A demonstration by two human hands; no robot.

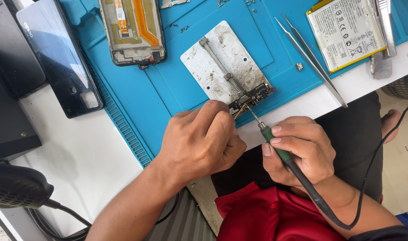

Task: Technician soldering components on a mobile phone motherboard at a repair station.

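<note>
- Right hand [302, 149]: closed in a pen grip on the green handle of a soldering iron [275, 145]; its tip meets the circuit board [253, 96].
- Left hand [204, 138]: curled shut, pinching a thin tool, probably tweezers or wire, at the board's near end. Exactly what it holds I cannot tell.
- Board location: clamped on a white, stained holder plate [221, 62] that lies on the blue mat [137, 98], near the table [79, 156] edge and just ahead of both hands.
- Handling judgement: the board looks small, light, stiff and fragile, with tiny parts; best taken by its edges or left in the clamp. The iron's metal end is presumably hot, so only the handle is safe.
- Surroundings: an opened phone frame [132, 31] and a dark back cover [61, 58] lie to the left; long tweezers [311, 58] and a battery [346, 33] to the right, well apart from the hands.
- The iron's black cord [369, 178] trails over the lap.
</note>
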